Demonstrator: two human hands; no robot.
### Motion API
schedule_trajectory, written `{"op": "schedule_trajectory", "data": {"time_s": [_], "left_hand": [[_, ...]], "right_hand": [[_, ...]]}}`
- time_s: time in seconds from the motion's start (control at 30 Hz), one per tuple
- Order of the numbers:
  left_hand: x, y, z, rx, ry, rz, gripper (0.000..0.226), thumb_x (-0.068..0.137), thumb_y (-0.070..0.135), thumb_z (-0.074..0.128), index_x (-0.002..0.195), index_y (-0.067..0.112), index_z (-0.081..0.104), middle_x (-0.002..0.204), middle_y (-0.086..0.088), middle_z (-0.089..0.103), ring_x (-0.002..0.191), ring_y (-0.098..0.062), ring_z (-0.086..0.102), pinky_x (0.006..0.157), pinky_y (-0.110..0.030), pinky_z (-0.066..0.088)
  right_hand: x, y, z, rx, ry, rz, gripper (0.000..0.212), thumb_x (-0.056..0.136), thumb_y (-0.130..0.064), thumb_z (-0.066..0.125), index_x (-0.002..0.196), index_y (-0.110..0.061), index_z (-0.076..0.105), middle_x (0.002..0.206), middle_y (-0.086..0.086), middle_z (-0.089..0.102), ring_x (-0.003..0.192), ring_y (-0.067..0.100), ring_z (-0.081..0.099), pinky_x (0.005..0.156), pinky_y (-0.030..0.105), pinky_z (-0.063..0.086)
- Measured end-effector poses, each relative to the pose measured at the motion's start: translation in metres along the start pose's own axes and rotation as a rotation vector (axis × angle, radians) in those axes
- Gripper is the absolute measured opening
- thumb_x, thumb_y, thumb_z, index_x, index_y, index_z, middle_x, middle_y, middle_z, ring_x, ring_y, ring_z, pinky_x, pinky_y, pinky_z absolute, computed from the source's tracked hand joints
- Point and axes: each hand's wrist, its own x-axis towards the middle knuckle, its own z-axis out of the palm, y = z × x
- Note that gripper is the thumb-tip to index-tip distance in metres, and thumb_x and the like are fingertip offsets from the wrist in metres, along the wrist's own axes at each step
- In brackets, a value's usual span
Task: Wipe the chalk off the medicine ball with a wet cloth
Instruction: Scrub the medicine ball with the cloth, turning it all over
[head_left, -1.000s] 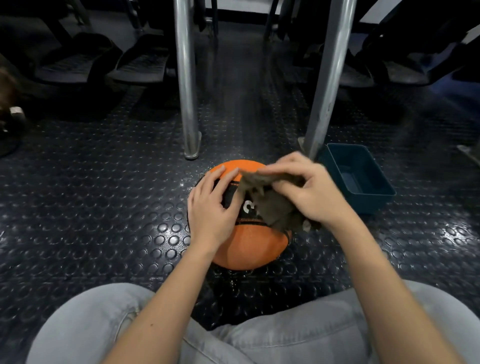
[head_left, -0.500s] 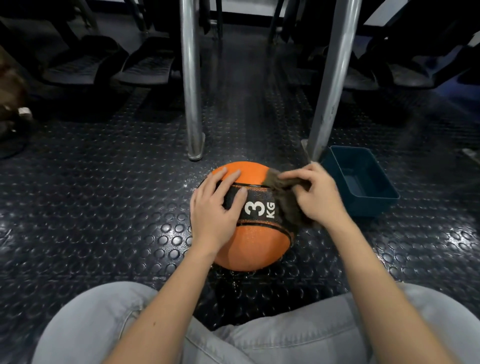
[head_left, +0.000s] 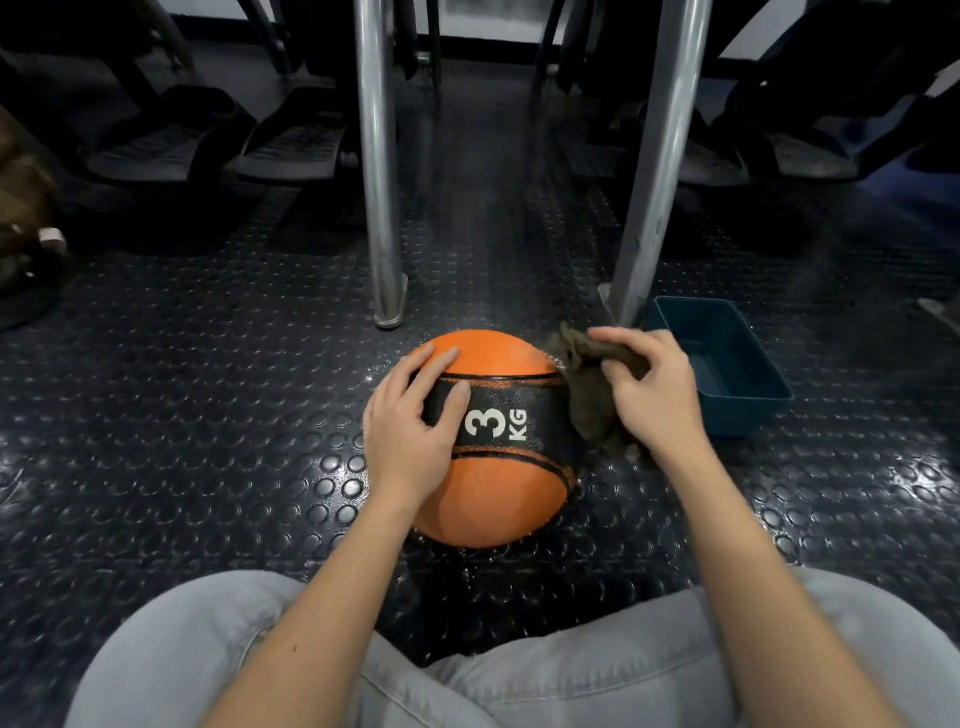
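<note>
From my feed: medicine ball (head_left: 493, 493) sits on studded black floor (head_left: 208, 415), ahead of knees in grey jeans (head_left: 597, 675). Ball orange, black band marked 3 KG (pale speckling on band, chalk or droplets, I cannot tell). Left hand (head_left: 410, 431) lies on ball's left side, fingers spread and straight, gripping nothing. Right hand (head_left: 654, 395) clutches brown cloth (head_left: 587, 400), fingers curled round it, cloth against ball's right side. Teal tub (head_left: 743, 415) just beside right hand. 2 metal legs (head_left: 382, 182) beyond ball.
</note>
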Motion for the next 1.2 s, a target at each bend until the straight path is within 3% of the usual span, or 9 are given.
{"op": "schedule_trajectory", "data": {"time_s": [0.17, 0.27, 0.37, 0.53, 0.67, 0.77, 0.9, 1.07, 1.2], "left_hand": [[0.002, 0.000, -0.002, -0.002, 0.001, -0.012, 0.046, 0.081, 0.065, 0.036, 0.122, 0.049, 0.051, 0.131, 0.028, 0.043, 0.124, 0.000, 0.036, 0.110, -0.046, 0.029], [0.003, 0.002, 0.000, 0.023, 0.001, -0.021, 0.055, 0.080, 0.067, 0.034, 0.126, 0.044, 0.054, 0.137, 0.022, 0.045, 0.128, -0.003, 0.035, 0.111, -0.045, 0.027], [0.001, 0.001, 0.000, 0.014, 0.014, -0.025, 0.055, 0.081, 0.066, 0.034, 0.126, 0.043, 0.054, 0.136, 0.022, 0.045, 0.125, 0.000, 0.035, 0.110, -0.046, 0.028], [0.004, 0.000, -0.002, -0.008, 0.005, -0.044, 0.052, 0.080, 0.066, 0.034, 0.124, 0.046, 0.053, 0.129, 0.029, 0.041, 0.125, -0.001, 0.037, 0.110, -0.047, 0.030], [0.003, 0.001, -0.001, -0.010, -0.007, -0.053, 0.056, 0.080, 0.067, 0.031, 0.127, 0.044, 0.053, 0.130, 0.031, 0.039, 0.124, 0.003, 0.032, 0.111, -0.045, 0.027], [0.001, 0.002, 0.002, 0.002, 0.017, -0.026, 0.055, 0.083, 0.065, 0.030, 0.126, 0.042, 0.055, 0.133, 0.026, 0.043, 0.128, -0.003, 0.036, 0.110, -0.045, 0.028], [0.000, 0.002, 0.004, 0.040, -0.005, 0.009, 0.056, 0.086, 0.061, 0.027, 0.128, 0.039, 0.055, 0.140, 0.015, 0.046, 0.131, -0.010, 0.037, 0.110, -0.045, 0.027], [-0.003, 0.008, 0.009, 0.070, -0.011, 0.019, 0.055, 0.086, 0.060, 0.025, 0.129, 0.041, 0.054, 0.141, 0.016, 0.044, 0.133, -0.009, 0.034, 0.113, -0.042, 0.022], [-0.004, 0.006, 0.011, 0.093, 0.001, 0.044, 0.051, 0.088, 0.057, 0.028, 0.128, 0.039, 0.056, 0.140, 0.013, 0.048, 0.133, -0.013, 0.037, 0.111, -0.047, 0.026]], "right_hand": [[-0.010, -0.017, 0.013, 0.148, -0.343, -0.160, 0.047, 0.082, 0.008, 0.058, 0.097, -0.036, 0.067, 0.098, 0.002, 0.056, 0.095, 0.009, 0.055, 0.087, 0.020, 0.043], [-0.005, 0.001, 0.012, -0.268, -0.155, -0.078, 0.039, 0.087, 0.000, 0.053, 0.104, -0.031, 0.069, 0.097, -0.002, 0.048, 0.093, 0.016, 0.051, 0.076, 0.031, 0.045], [-0.004, -0.007, 0.002, -0.027, -0.037, -0.068, 0.040, 0.085, 0.001, 0.056, 0.102, -0.034, 0.066, 0.097, 0.001, 0.052, 0.092, 0.012, 0.052, 0.081, 0.017, 0.040], [-0.010, -0.027, 0.009, 0.047, -0.464, -0.190, 0.043, 0.084, 0.001, 0.061, 0.097, -0.040, 0.065, 0.098, -0.001, 0.051, 0.095, 0.007, 0.051, 0.090, 0.014, 0.039], [0.001, -0.005, -0.010, -0.489, -0.251, -0.010, 0.040, 0.088, -0.003, 0.051, 0.104, -0.036, 0.068, 0.102, -0.003, 0.045, 0.102, 0.020, 0.050, 0.078, 0.035, 0.044], [-0.002, -0.016, -0.009, -0.223, -0.137, -0.110, 0.042, 0.083, 0.003, 0.055, 0.100, -0.032, 0.070, 0.094, -0.003, 0.046, 0.094, 0.017, 0.051, 0.083, 0.028, 0.042], [-0.018, -0.031, 0.015, 0.015, -0.410, -0.277, 0.046, 0.079, 0.013, 0.053, 0.092, -0.027, 0.072, 0.093, -0.003, 0.049, 0.092, 0.009, 0.050, 0.089, 0.016, 0.039], [-0.003, 0.002, -0.007, -0.517, -0.191, -0.019, 0.039, 0.084, 0.001, 0.050, 0.093, -0.031, 0.069, 0.103, -0.003, 0.046, 0.102, 0.024, 0.049, 0.078, 0.036, 0.041], [-0.011, -0.027, -0.003, -0.079, -0.259, -0.164, 0.045, 0.083, 0.007, 0.053, 0.091, -0.034, 0.068, 0.096, -0.001, 0.048, 0.091, 0.009, 0.049, 0.081, 0.014, 0.037]]}}
